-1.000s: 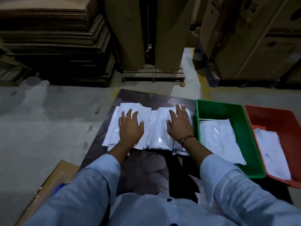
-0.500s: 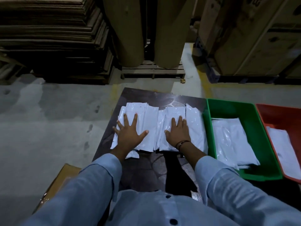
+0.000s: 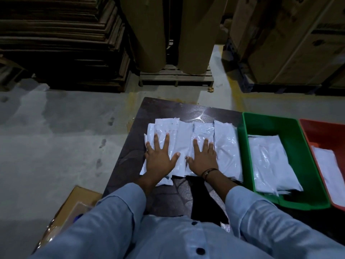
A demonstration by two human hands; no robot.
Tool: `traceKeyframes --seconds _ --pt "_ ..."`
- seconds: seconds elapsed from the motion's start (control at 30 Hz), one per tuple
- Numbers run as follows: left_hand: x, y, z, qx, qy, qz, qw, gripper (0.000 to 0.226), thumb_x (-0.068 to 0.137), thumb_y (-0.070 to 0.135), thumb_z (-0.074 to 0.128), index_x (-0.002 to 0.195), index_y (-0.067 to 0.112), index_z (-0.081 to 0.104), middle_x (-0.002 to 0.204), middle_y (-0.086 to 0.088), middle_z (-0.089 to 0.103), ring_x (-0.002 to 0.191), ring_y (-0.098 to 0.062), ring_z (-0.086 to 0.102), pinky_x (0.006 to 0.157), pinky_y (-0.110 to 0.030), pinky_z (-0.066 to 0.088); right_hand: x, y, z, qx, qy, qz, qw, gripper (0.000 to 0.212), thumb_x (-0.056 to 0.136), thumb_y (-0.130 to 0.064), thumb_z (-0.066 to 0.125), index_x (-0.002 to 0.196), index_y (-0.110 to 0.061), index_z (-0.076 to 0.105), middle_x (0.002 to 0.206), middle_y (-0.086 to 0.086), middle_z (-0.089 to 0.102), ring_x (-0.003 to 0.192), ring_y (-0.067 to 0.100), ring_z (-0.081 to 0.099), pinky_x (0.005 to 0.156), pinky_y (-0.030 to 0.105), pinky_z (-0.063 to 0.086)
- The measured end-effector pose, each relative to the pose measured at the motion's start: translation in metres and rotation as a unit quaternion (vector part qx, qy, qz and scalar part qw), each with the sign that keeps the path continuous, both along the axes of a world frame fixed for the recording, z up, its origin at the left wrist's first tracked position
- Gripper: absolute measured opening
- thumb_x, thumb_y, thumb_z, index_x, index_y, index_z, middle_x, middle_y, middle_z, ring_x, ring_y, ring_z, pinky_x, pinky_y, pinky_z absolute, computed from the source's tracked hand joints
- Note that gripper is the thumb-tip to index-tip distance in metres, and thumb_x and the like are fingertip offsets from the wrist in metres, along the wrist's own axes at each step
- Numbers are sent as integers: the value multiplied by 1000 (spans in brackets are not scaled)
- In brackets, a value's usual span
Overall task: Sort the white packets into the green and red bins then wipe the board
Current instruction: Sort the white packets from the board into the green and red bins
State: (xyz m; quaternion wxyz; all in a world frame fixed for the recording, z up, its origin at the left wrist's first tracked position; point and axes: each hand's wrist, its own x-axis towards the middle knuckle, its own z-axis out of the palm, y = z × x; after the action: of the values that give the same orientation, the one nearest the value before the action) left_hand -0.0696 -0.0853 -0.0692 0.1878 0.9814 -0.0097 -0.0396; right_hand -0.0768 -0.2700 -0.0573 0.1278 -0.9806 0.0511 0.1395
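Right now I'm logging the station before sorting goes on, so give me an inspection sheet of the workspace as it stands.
Surface: dark board, glossy, on a concrete floor.
Job's things: white packets spread overlapping on the board; green bin at its right edge holds packets; red bin beside the green one holds at least one; no wiping cloth seen.
Clutter: brown carton at the board's near left corner.
Grippers: left hand and right hand lie flat on the packets, fingers spread, gripping nothing.
Cables: nothing seen.
Surroundings: stacked cardboard sheets, two large rolls on a pallet, big boxes at the back.
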Motion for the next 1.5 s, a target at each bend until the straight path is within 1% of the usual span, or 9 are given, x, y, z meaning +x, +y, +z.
traceKeyframes --seconds 0.13,0.27,0.37,0.53,0.87,1.0,1.2,1.37,1.5 --pt "6 3 7 0 -1 27 1000 79 98 66 38 163 37 4 170 -13 1 145 -51 24 112 -64 35 0 2 1 -21 -19 3 1000 78 99 -44 44 160 -24 1 167 16 -9 150 47 -3 122 55 10" --pt "9 4 19 32 -12 45 998 74 102 57 39 163 34 5 170 -16 1 140 -49 30 112 -60 34 -2 3 5 -43 -34 10 998 73 99 -37 44 160 -24 7 167 13 -1 150 46 5 119 56 17" --pt "10 2 25 45 -21 41 998 72 103 55 39 163 33 6 170 -16 -1 143 -49 27 113 -60 31 0 0 13 -43 -46 24 998 72 97 -30 43 160 -23 9 167 11 2 150 43 9 118 56 21" --pt "10 -7 35 44 -31 37 998 70 104 52 38 163 34 6 170 -15 -5 148 -49 17 118 -61 24 5 -7 34 -34 -85 29 995 77 92 -20 48 160 -24 11 167 9 7 151 40 9 117 54 21" --pt "8 -52 68 21 -49 23 998 68 104 52 37 163 33 10 170 -16 0 145 -47 23 115 -57 28 9 -39 88 -20 -165 16 986 72 94 -23 50 159 -22 18 166 11 14 152 39 9 116 56 25" --pt "4 -82 80 7 -45 -1 999 68 104 52 36 163 32 9 170 -16 -3 146 -46 20 117 -57 25 2 -64 100 -31 -195 -3 980 68 93 -22 49 157 -21 25 164 12 21 150 40 15 115 58 28" --pt "-4 -148 97 -4 -60 -42 997 68 104 53 36 163 32 10 170 -15 -2 145 -45 23 117 -56 26 -18 -122 113 -20 -212 -42 976 65 97 -24 47 157 -22 24 165 10 19 151 36 12 115 56 25" --pt "-17 -219 110 -35 -68 -66 995 67 104 51 37 163 34 11 170 -14 -3 145 -46 19 117 -56 23 -38 -192 118 -9 -227 -59 972 65 95 -21 51 156 -21 28 163 12 24 150 36 16 114 55 27" --pt "-34 -286 119 -39 -73 -74 994 67 104 51 38 163 33 12 170 -15 0 144 -45 21 116 -56 24 -59 -262 115 -1 -237 -65 969 64 92 -22 54 153 -16 37 159 18 32 146 43 25 116 56 29"
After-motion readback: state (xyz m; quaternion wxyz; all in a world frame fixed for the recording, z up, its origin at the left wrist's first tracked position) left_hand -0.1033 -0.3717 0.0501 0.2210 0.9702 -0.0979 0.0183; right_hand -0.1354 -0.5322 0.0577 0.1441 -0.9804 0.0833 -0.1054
